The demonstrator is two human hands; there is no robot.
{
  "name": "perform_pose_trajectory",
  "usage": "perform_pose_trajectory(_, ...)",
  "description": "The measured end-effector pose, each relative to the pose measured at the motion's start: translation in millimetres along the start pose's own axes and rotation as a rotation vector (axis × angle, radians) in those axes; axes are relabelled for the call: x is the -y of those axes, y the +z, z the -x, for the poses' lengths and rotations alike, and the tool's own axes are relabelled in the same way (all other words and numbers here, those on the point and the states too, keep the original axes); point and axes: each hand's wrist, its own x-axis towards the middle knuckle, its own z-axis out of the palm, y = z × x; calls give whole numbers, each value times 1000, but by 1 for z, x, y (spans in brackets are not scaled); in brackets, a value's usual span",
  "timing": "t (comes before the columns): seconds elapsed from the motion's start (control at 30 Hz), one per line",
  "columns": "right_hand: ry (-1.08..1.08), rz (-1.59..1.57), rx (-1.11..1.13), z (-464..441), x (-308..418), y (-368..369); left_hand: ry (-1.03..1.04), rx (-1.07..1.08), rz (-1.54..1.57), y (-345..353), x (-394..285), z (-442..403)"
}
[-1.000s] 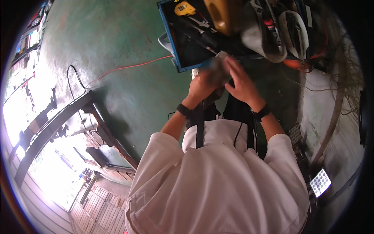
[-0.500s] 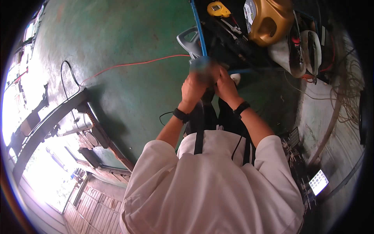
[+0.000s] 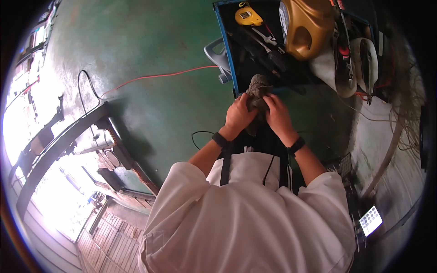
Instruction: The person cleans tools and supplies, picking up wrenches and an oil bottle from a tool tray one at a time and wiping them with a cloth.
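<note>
A crumpled grey-brown cloth (image 3: 258,91) is bunched between my two hands, just in front of the near edge of a blue-rimmed black tray (image 3: 224,41). My left hand (image 3: 240,114) has its fingers closed on the cloth's left side. On the right side, my right hand (image 3: 278,116) grips it too, with bent fingers. Whether anything lies inside the cloth is hidden. Inside the tray are a yellow tape measure (image 3: 248,16), metal and dark tools (image 3: 268,45), and a gold-brown jug (image 3: 307,32).
A grey jug (image 3: 218,59) stands against the tray's left side. A red cable (image 3: 159,75) crosses the green floor (image 3: 150,41). White rolled straps (image 3: 364,63) lie at the tray's right. A dark metal frame (image 3: 68,136) stands left, and a dotted white panel (image 3: 370,221) at lower right.
The hands have moved slightly down and apart, and the cloth between them now shows clearly, where it was blurred before. The tray has shifted in view along with the camera.
</note>
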Motion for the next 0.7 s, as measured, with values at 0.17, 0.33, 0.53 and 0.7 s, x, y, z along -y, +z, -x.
perform_pose_trajectory(0.17,-76,-108,151,-14,24,5,-13,-88,3,-25,19,6)
perform_pose_trajectory(0.33,-97,-112,20,-61,45,44,-27,-224,89,-50,42,-24)
perform_pose_trajectory(0.53,-25,15,-255,-127,58,65,27,-283,70,-81,47,-93)
perform_pose_trajectory(0.7,67,167,-562,-191,63,71,151,-176,-57,-112,49,-165)
